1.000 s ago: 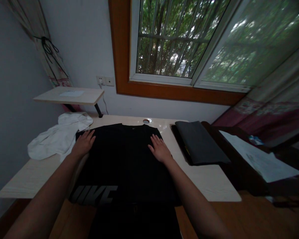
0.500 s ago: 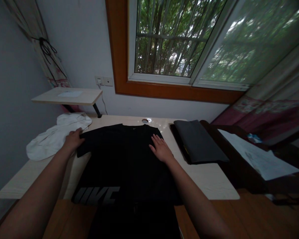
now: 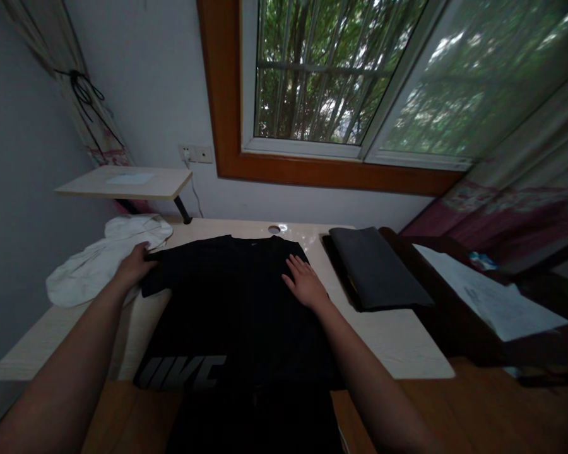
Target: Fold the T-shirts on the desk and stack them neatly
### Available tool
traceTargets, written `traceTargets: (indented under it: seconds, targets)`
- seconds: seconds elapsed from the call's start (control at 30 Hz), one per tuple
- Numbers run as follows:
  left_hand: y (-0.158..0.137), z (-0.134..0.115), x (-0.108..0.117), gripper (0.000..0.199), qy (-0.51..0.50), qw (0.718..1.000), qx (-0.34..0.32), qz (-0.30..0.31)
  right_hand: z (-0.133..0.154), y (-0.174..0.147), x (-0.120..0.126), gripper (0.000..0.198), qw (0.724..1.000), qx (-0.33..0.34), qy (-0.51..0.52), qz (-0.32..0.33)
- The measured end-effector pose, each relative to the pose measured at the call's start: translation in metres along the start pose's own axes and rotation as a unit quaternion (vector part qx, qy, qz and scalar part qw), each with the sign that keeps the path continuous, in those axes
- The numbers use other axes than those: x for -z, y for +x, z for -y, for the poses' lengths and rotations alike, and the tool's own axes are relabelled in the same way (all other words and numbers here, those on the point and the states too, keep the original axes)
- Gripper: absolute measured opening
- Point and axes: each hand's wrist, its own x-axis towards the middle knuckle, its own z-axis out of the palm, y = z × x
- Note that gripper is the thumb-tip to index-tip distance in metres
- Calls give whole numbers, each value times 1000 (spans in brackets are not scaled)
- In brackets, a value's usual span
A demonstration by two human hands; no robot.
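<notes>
A black T-shirt [image 3: 236, 302] with large grey lettering near its hem lies spread on the pale wooden desk [image 3: 388, 347], neckline toward the window. My left hand [image 3: 135, 268] is closed on the end of the left sleeve, its fingers pinching the cloth. On the shirt's right shoulder area my right hand [image 3: 305, 280] rests flat, fingers stretched out. A crumpled white garment [image 3: 82, 271] lies right beside my left hand. The shirt's lower edge hangs close to my dark clothing at the desk's front edge.
A small raised shelf [image 3: 123, 183] stands at the desk's back left. Folded dark grey cloth [image 3: 378, 268] lies on the right, partly over a dark brown surface bearing a white sheet [image 3: 487, 290]. A round cable hole [image 3: 274, 229] is at the back, below the window [image 3: 326, 75].
My left hand has shifted slightly left with the sleeve end, which looks a little more stretched. My right hand stays flat on the shirt. The view has moved slightly.
</notes>
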Motion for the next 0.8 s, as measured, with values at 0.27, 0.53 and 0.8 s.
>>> traceTargets:
  seconds: [0.27,0.53,0.8]
  targets:
    - [-16,-44,23,77,-55,994,-19,-93,1,0,1,63,1000,-2,8,-3]
    - [-46,-129,26,72,-107,968,-224,-20,0,0,0,62,1000,0,8,-4]
    - [-98,-141,10,50,-259,917,-291,86,0,-1,2,61,1000,2,4,-6]
